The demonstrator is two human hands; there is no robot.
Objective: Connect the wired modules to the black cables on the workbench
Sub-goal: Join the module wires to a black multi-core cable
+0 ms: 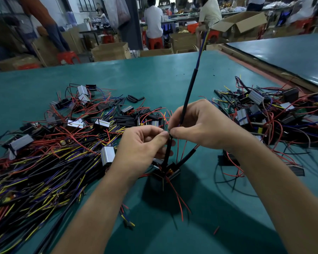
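Observation:
My left hand [139, 149] pinches a black sleeved lead [167, 154] that runs down to a dark wired module [163, 177] hanging just above the green workbench [154, 74]. My right hand [204, 125] pinches the lower end of a long black cable [189, 92] that stands up and away from me, with blue and yellow wires showing at its far tip. The two pinched ends meet between my fingertips; the joint itself is hidden by my fingers. Red wires trail from the module toward me.
A big heap of black cables with yellow and blue ends [35, 171] covers the left. Silver modules with red wires [106, 154] and short black sleeves [132, 118] lie behind my hands. Another module pile [268, 114] sits at right. People and cardboard boxes stand beyond the bench.

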